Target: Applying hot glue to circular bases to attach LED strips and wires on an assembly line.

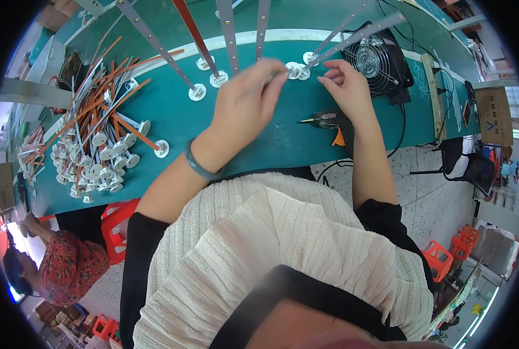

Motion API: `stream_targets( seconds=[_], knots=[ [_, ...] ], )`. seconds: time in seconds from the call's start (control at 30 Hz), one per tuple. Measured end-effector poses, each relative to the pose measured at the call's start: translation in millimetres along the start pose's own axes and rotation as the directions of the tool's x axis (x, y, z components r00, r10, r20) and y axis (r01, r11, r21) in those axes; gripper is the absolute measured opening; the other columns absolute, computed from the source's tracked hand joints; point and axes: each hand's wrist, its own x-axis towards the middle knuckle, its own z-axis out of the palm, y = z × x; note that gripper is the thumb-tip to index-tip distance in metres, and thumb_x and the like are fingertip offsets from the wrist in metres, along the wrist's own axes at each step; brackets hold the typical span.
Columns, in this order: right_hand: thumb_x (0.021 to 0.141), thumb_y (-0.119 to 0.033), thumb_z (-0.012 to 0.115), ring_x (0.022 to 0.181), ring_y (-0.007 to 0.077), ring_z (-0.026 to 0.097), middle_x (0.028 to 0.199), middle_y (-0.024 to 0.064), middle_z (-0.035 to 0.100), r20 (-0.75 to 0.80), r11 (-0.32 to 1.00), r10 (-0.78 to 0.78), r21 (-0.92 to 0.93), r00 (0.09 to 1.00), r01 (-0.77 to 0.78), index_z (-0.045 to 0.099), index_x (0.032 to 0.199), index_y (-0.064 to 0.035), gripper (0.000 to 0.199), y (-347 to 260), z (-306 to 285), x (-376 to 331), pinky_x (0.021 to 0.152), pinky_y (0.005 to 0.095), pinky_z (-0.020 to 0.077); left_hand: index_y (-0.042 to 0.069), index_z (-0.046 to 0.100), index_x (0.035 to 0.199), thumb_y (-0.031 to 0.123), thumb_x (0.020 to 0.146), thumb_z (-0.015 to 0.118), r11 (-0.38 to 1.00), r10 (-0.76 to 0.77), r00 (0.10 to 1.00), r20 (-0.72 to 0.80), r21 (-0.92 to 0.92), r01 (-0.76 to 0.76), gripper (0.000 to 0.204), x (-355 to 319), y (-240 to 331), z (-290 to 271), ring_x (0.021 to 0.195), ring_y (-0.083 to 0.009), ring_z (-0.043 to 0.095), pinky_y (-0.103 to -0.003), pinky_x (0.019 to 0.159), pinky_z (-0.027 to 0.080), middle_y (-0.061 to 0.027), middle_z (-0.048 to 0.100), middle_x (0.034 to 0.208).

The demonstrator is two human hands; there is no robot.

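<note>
My left hand [245,102], with a grey band on its wrist, is raised over the table. Thumb and forefinger come together beside a small group of white round bases [295,71]; whatever lies in this pinch is hidden. My right hand [349,90] is on the other side of these bases, thumb and fingers apart, holding nothing. Close to its fingertips, a grey LED strip [358,39] slants up to the right from a base. More LED strips [155,45] and a brown strip [196,36] stand on round bases farther left. Below my hands lies a glue gun [329,121] with an orange trigger.
A large heap of brown and grey strips with white round bases [99,154] covers the table's left side. A black fan [376,61] stands at the right, its cable running down past the glue gun. Another person [73,267] sits at the lower left by a red stool [117,230].
</note>
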Motion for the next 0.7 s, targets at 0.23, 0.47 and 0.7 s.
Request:
stream_targets(
  seconds=[0.23,0.47,0.7],
  knots=[
    [0.080,-0.016,0.076,0.069,0.0102,0.061,0.084,0.0042,0.066,-0.026,0.999,-0.034,-0.039,0.999,0.033,0.064,0.115,-0.0050,0.038,-18.1,2.9,10.4,0.067,0.0260,0.0514,0.001,0.051,0.127,0.005,0.091,0.061,0.943,0.189,0.977,-0.095,0.296,-0.154,0.038,60.8,14.6,33.3,0.064,-0.0301,0.065,-0.038,0.055,0.050,-0.0121,0.063,0.075],
    [0.084,-0.027,0.072,0.067,0.0258,0.065,0.074,0.0090,0.067,-0.024,0.971,-0.194,-0.147,0.981,0.188,0.070,0.101,-0.0068,0.026,-10.4,16.0,44.4,0.061,0.0373,0.0500,0.003,0.049,0.096,0.017,0.094,0.051,0.900,0.021,1.000,-0.016,0.436,-0.012,0.015,97.3,25.1,49.8,0.074,-0.0446,0.063,-0.054,0.064,0.049,-0.0233,0.064,0.079],
    [0.089,-0.023,0.065,0.078,0.0290,0.069,0.087,0.0138,0.072,0.017,0.972,-0.168,-0.163,0.986,0.168,0.069,0.105,-0.0033,0.026,-13.8,11.9,43.3,0.073,0.0364,0.0534,0.000,0.049,0.094,0.016,0.093,0.052,0.873,0.004,0.999,-0.052,0.488,0.022,0.016,106.9,6.4,62.4,0.074,-0.0457,0.063,-0.054,0.066,0.049,-0.0250,0.063,0.077]
  ],
)
